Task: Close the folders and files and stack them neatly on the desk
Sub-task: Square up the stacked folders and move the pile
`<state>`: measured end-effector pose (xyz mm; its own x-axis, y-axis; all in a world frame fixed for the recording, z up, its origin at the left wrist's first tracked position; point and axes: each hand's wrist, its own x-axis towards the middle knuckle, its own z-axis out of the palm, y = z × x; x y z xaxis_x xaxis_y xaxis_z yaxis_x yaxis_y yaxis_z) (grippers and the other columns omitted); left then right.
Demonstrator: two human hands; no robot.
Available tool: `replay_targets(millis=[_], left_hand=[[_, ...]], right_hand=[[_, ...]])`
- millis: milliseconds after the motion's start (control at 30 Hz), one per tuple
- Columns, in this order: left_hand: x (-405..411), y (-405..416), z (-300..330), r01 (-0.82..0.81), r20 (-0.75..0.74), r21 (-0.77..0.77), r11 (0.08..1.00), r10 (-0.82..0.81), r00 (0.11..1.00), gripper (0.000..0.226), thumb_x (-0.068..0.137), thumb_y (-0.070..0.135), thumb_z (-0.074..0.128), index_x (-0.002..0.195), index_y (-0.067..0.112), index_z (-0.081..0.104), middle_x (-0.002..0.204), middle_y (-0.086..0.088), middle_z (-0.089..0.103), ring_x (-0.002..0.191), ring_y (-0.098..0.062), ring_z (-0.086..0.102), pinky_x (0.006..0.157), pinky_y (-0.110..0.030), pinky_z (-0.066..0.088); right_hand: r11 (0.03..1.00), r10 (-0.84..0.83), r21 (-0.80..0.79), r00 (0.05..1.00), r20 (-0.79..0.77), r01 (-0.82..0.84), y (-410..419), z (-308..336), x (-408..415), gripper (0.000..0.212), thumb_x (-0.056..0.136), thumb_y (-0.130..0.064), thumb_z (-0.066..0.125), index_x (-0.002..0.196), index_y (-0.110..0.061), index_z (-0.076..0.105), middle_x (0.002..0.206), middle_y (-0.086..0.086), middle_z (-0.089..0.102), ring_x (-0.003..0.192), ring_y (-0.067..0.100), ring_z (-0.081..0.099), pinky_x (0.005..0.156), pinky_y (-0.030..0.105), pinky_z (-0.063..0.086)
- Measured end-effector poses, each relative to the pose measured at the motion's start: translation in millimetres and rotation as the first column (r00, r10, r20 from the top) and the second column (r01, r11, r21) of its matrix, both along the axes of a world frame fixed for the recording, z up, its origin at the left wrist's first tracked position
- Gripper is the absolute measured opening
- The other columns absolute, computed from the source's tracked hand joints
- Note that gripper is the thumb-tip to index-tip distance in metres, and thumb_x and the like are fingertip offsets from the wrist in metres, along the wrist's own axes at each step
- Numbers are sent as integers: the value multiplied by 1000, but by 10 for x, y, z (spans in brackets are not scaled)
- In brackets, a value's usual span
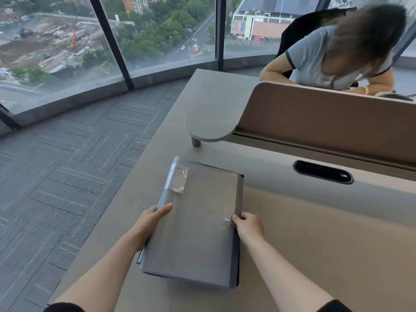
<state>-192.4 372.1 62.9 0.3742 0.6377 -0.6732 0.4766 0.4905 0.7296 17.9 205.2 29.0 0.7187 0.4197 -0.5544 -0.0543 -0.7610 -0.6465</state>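
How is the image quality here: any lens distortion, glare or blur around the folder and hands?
Head view: strong wide-angle bending, window frames lean and curve; soft daylight, only a faint shadow under the grey folder; slight glare on its clear label pocket; left hand and right hand reasonably sharp, the city outside hazy.

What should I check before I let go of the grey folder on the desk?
1. Top folder closed flat: ok.
2. String wound on its button: cannot tell; the right hand is pinching there.
3. Left hand steadies the spine edge: ok.
4. Edges lined up with the files underneath: not ok; they stick out at the near left corner.
5. Stack sits fully on the desk: ok, though near its left edge.
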Motion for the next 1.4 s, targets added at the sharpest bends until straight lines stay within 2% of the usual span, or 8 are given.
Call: replay_targets(millis=[267, 433, 567, 733, 967, 1200, 1300, 1400], left_hand=[[-90, 361, -204, 35, -41, -20, 999, -35, 999, 37, 89, 40, 68, 107, 8, 69, 96, -15, 78, 86, -33, 75, 82, -48, 60], [-73, 410, -269, 50, -63, -48, 998, -53, 997, 36, 91, 38, 66, 109, 7, 68, 100, -16, 77, 90, -34, 74, 82, -45, 60], [-80, 445, -307, 80, -84, -49, 996, -84, 993, 37, 90, 38, 67, 111, 8, 69, 100, -14, 78, 91, -33, 75, 84, -45, 60], [-70, 489, -321, 109, -105, -60, 992, -115, 988, 34, 91, 37, 65, 111, 10, 69, 100, -12, 78, 90, -30, 75, 81, -41, 59], [-109, 559, -327, 163, -151, -68, 984, -171, 974, 40, 87, 39, 68, 114, 10, 69, 102, -11, 78, 94, -29, 75, 92, -46, 57], [-63, 488, -356, 151, -207, 22, 988, -143, 968, 39, 88, 41, 66, 108, 8, 67, 103, -13, 74, 90, -29, 73, 84, -41, 58], [-49, 441, -354, 173, -279, 126, 977, -133, 951, 56, 80, 52, 64, 109, 4, 64, 107, -16, 70, 91, -28, 69, 82, -41, 55], [-73, 434, -319, 180, -266, 194, 964, -124, 956, 78, 62, 61, 63, 125, 15, 56, 115, -10, 66, 98, -27, 68, 89, -44, 55]], right_hand=[[997, 52, -66, 998, 17, -51, 311, -195, -103, 46, 89, -24, 60, 56, -17, 30, 53, 1, 33, 55, 22, 30, 50, 35, 17], [988, 86, -138, 993, 81, -74, 361, -251, -108, 39, 86, -26, 61, 59, -16, 35, 55, 3, 38, 61, 27, 37, 49, 34, 20], [986, 52, -162, 995, 87, -38, 381, -273, -100, 38, 84, -27, 65, 61, -20, 37, 66, 1, 50, 69, 26, 47, 56, 33, 29], [979, 59, -200, 995, 74, -43, 400, -261, -75, 35, 83, -28, 66, 63, -17, 40, 61, -2, 46, 71, 26, 49, 49, 27, 27], [972, 76, -226, 996, 45, -64, 414, -252, -80, 31, 76, -31, 68, 65, -17, 42, 82, 9, 70, 76, 33, 70, 63, 34, 54], [932, 227, -311, 968, 109, -183, 378, -242, -65, 25, 76, -40, 61, 76, -16, 57, 80, 7, 68, 73, 31, 66, 57, 27, 45], [939, 236, -283, 964, 123, -193, 326, -239, -87, 28, 79, -44, 57, 73, -17, 52, 79, 6, 67, 72, 30, 65, 56, 28, 45], [959, 203, -223, 972, 119, -174, 138, -212, -97, 29, 86, -46, 52, 71, -21, 50, 77, 4, 68, 76, 31, 67, 66, 31, 51]])
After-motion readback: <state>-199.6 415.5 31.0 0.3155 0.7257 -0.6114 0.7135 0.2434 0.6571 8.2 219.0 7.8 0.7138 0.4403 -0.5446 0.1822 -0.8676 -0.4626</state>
